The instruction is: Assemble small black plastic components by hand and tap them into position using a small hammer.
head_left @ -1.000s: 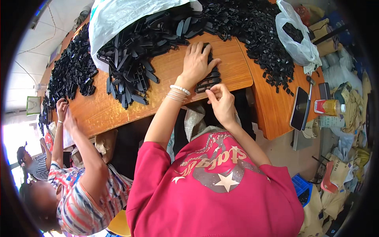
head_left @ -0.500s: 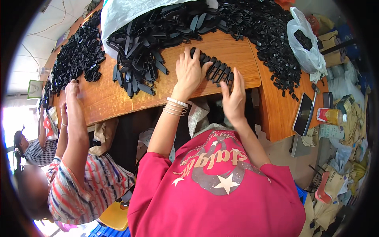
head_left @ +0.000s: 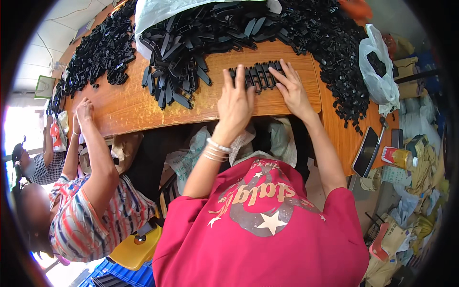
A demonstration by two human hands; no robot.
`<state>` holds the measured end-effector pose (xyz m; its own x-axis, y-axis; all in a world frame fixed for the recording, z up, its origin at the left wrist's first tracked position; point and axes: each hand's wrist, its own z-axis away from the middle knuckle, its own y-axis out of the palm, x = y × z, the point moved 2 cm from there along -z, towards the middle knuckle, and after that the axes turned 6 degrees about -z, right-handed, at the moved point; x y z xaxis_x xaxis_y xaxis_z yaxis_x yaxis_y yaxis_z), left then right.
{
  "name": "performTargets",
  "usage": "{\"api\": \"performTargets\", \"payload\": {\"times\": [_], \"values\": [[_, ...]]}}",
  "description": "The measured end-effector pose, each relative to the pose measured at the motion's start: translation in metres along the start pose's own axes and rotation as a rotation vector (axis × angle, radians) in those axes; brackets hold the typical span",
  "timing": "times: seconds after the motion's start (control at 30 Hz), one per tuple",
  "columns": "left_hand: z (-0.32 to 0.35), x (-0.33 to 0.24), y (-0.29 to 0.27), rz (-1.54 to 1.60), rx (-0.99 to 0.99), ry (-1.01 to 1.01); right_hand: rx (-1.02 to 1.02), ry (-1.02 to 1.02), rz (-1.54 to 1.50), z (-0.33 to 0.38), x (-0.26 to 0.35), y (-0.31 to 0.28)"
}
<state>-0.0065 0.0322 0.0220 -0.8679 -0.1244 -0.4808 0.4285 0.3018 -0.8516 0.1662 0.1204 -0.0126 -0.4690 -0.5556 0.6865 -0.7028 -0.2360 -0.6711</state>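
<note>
A row of small black plastic parts (head_left: 260, 77), set side by side, lies on the brown wooden table (head_left: 201, 103) in front of me. My left hand (head_left: 235, 103) rests at the row's left end with its fingers stretched out, covering some pieces. At the right end my right hand (head_left: 294, 91) is open too, its fingertips touching the last pieces. Neither hand is wrapped round anything. Beyond the row spreads a heap of long, flat black plastic pieces (head_left: 191, 40), partly under a white plastic sack (head_left: 165, 13).
Small black parts (head_left: 339, 71) are piled along the right, near a white plastic bag (head_left: 375, 71). A phone (head_left: 366, 150) and a bottle of yellow liquid (head_left: 399, 157) are at the right edge. On the left, a co-worker's hands (head_left: 83, 112) are at the table, beside another black pile (head_left: 103, 57).
The row of black parts has turned from slanting to nearly straight across. My right hand has moved away from me onto its right end; my left hand has come slightly nearer me.
</note>
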Motion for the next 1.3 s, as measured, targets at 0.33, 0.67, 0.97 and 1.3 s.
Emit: {"api": "performTargets", "payload": {"times": [0.33, 0.67, 0.97, 1.3], "values": [[-0.008, 0.039, -0.018, -0.304, 0.003, 0.537, -0.126, 0.082, -0.238, -0.022, -0.011, -0.014], [0.008, -0.01, 0.004, -0.337, 0.087, 0.596, -0.076, -0.17, -0.259, -0.066, -0.044, -0.018], [-0.001, 0.012, -0.006, 0.012, -0.01, 0.524, -0.459, 0.271, 0.209, -0.058, -0.054, -0.055], [0.001, 0.015, 0.011, 0.159, 0.006, 0.48, -0.466, 0.401, 0.298, -0.055, -0.055, -0.049]]}}
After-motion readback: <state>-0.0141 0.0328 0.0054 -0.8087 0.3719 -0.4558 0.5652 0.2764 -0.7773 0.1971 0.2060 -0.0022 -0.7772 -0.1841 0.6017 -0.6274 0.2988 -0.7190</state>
